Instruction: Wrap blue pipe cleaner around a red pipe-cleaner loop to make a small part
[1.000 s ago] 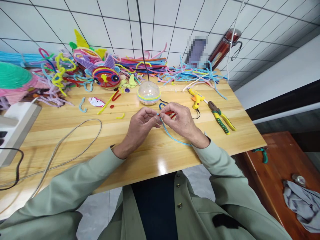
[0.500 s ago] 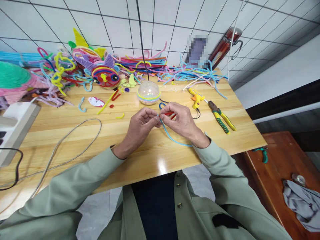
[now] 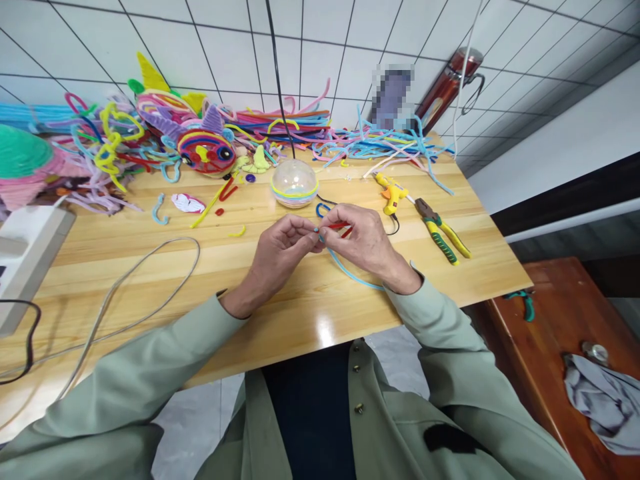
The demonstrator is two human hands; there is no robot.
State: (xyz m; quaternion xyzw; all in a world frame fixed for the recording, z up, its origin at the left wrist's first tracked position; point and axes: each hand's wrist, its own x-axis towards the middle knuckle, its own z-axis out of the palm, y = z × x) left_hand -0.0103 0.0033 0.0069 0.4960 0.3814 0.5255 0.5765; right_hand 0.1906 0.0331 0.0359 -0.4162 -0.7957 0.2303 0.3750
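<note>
Fingertip to fingertip, my left hand (image 3: 283,253) and my right hand (image 3: 364,241) meet over the middle of the wooden table. Both are closed in a pinch on a light blue pipe cleaner (image 3: 350,273), whose tail curves down to the right under my right wrist. Its small end shows between the fingertips. Red pieces (image 3: 345,231) show by my right fingers; I cannot tell whether they are held. A dark blue loop (image 3: 323,210) lies just behind that hand. Beyond stands a clear ball (image 3: 295,180) with yellow, blue and pink strands wound around its lower part.
On the right lie a yellow glue gun (image 3: 393,193) and pliers (image 3: 440,230). Pipe cleaners (image 3: 380,143) pile along the wall, beside a colourful fish figure (image 3: 205,153). A power strip (image 3: 35,260) and a grey cable (image 3: 193,260) occupy the left. A red flask (image 3: 447,90) leans against the wall.
The blue pipe cleaner's upper part, earlier running straight from the fingertips, is now more hidden, with a small bit showing at the pinch. The hands stay nearly in place; the view shifts slightly.
</note>
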